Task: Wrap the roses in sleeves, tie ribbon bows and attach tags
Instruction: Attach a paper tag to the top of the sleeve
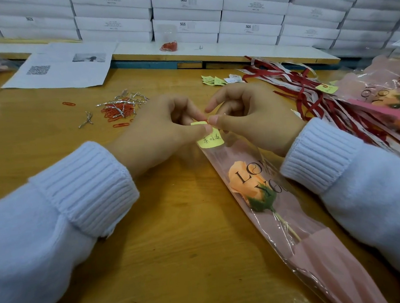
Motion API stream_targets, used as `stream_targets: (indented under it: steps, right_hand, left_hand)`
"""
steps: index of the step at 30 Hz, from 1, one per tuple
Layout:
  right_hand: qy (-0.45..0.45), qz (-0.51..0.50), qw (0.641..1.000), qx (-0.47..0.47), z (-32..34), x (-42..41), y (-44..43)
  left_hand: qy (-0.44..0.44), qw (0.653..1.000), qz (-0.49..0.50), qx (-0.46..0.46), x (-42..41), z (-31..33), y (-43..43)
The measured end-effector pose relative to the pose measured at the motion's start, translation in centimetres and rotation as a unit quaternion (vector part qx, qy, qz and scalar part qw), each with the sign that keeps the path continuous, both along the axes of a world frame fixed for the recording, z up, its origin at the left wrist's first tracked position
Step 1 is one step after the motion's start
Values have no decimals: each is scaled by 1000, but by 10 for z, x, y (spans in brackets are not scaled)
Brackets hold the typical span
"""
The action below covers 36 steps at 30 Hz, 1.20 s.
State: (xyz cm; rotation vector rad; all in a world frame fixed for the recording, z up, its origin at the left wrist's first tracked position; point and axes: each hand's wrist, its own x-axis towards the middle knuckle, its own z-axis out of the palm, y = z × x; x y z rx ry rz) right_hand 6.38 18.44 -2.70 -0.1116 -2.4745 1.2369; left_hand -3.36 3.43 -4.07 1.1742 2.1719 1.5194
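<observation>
An orange rose (243, 179) lies in a pink and clear sleeve (322, 261) printed with LOVE YOU, running diagonally across the wooden table. At the sleeve's open top sits a yellow tag (211, 141) with handwriting. My left hand (161, 128) pinches the tag's top edge between thumb and forefinger. My right hand (246, 114) pinches the same spot from the right, fingertips meeting the left hand's. What lies between the fingertips is hidden.
Red paper clips and silver twist ties (121, 107) are scattered at the left. Red and white ribbons (309, 87) and more yellow tags (213, 80) lie at the right, beside wrapped roses (386, 93). Printed sheets (65, 66) and stacked white boxes (188, 11) line the back.
</observation>
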Motion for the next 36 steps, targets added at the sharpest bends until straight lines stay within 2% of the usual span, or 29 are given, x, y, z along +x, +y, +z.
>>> stream_targets:
  steps: [6,36]
  right_hand:
    - [2,-9,1000,-7,0,0,2]
    - [2,-4,1000,30,-1,0,3]
  left_hand:
    - [-42,999,-21,12,0,2,-1]
    - [-18,1000,6,-4,2,3,-1]
